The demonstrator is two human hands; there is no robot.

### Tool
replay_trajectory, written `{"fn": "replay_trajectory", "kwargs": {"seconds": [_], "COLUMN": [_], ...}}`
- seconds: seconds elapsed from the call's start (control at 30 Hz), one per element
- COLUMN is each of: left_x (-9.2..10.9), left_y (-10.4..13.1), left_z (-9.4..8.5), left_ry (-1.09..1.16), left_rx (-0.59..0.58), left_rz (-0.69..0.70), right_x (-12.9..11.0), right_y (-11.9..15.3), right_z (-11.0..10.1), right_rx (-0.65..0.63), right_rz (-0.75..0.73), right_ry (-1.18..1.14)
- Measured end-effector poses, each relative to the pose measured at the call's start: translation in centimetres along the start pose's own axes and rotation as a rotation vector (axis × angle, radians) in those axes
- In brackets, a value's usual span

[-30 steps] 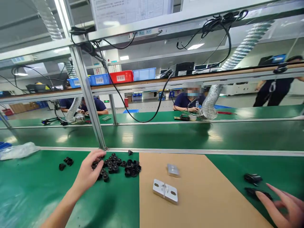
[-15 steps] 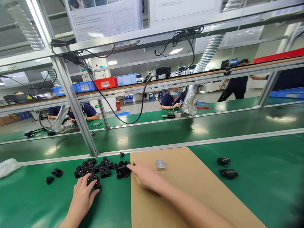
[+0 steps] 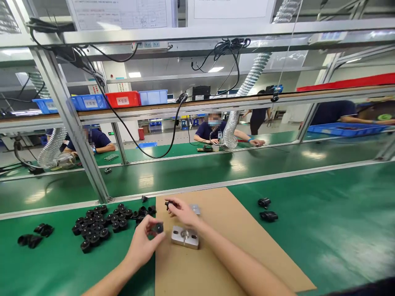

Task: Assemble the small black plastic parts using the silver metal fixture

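Observation:
My left hand (image 3: 144, 242) pinches a short black cylindrical part (image 3: 159, 227) between thumb and fingers, above the left edge of a brown cardboard sheet (image 3: 216, 263). Just right of it lies a silver metal block (image 3: 185, 238) with a round recess in its middle and a dark slot at each side. Beyond that block, my right hand (image 3: 182, 211) grips a small black piece (image 3: 168, 204) at its fingertips; its exact kind is unclear. A second, smaller metal block (image 3: 195, 209) sits partly hidden behind the right hand.
Many similar black cylinders (image 3: 95, 224) cluster on the green mat at left, beside curved black pieces (image 3: 142, 211). More black pieces lie at far left (image 3: 33, 238) and at right (image 3: 268, 216). A metal frame post (image 3: 89, 164) rises behind; a co-worker (image 3: 212, 127) sits across the line.
My left hand has moved right from the pile, carrying a black cylinder. My right hand has lifted a small black piece from the curved pieces. The slotted metal block has come into view.

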State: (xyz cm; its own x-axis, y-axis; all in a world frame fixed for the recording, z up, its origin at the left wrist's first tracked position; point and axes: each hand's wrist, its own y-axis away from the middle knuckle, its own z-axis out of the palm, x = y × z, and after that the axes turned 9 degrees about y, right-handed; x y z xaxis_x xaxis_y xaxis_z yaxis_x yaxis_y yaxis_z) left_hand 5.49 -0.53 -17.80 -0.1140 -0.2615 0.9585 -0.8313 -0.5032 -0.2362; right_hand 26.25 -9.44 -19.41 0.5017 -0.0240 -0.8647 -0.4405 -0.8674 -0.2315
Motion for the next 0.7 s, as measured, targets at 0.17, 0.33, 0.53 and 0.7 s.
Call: {"fn": "replay_trajectory", "kwargs": {"seconds": [0.17,0.33,0.53,0.7], "left_x": [-2.8,-4.7,-4.9,-5.6], "left_y": [-3.9,-3.9,-3.7,-3.8], "left_z": [4.4,4.5,3.9,3.8], "left_ry": [0.159,0.206,0.259,0.330], "left_rx": [0.037,0.034,0.054,0.049], "left_rz": [0.050,0.011,-0.016,-0.002], "right_x": [0.5,-0.1,-0.6,-0.8], "right_y": [2.2,3.2,4.1,4.1], "right_z": [-2.4,-1.9,-1.5,-1.9], "right_rx": [0.129,0.104,0.040,-0.006], "right_rz": [0.006,-0.039,-0.006,-0.062], "right_ry": [-0.167,-0.185,-0.205,-0.050]}}
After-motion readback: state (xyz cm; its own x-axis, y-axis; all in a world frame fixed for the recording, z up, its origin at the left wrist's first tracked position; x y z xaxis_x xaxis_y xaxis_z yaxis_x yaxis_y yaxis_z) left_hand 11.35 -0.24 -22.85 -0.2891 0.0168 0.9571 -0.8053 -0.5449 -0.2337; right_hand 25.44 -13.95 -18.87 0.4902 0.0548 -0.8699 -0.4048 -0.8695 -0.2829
